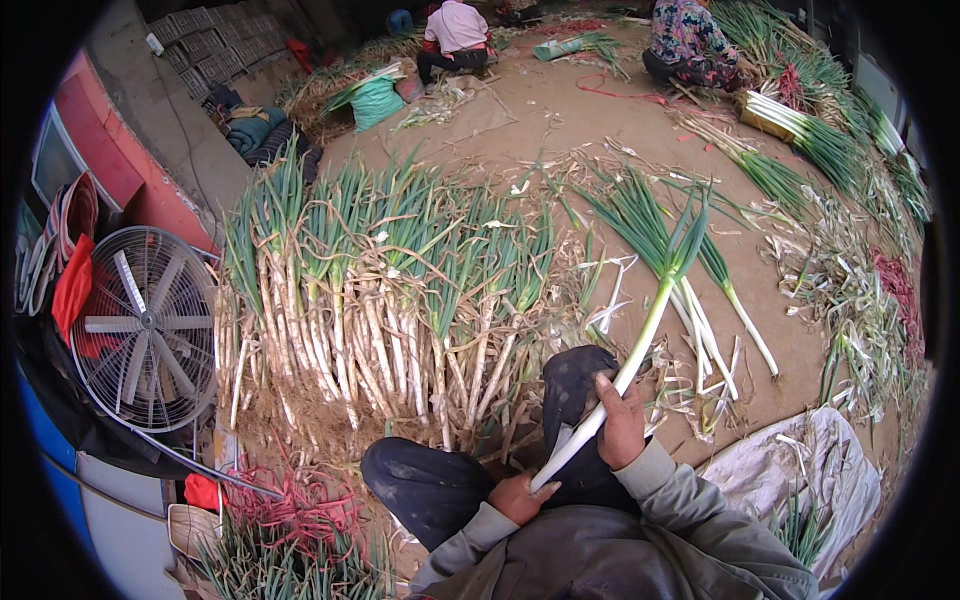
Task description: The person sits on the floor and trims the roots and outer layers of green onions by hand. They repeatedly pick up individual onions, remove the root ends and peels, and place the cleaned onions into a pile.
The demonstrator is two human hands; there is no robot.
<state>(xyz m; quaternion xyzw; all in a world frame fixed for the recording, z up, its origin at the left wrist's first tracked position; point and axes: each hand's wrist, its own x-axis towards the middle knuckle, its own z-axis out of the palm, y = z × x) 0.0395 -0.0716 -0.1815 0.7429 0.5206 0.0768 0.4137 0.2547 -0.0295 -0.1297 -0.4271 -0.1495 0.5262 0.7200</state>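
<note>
A long green onion (650, 322) with a clean white stalk lies slanted across my lap, its green leaves pointing away from me. My left hand (517, 496) grips the lower end of the white stalk. Farther up the same stalk, my right hand (622, 421) is closed around it, thumb on top. Just beyond the right hand, peeled green onions (703, 330) rest on the ground, and one more (750, 330) lies apart to their right. To the left spreads a wide heap of unpeeled green onions (375, 322) with dry outer leaves and dirty roots.
A caged floor fan (148, 321) stands at left. Red twine (292, 502) and more green onions lie at lower left. A white woven sack (825, 465) is at lower right, below peeled scraps (847, 300). Two people (456, 34) (690, 41) sit at the far side near bundled onions (806, 135).
</note>
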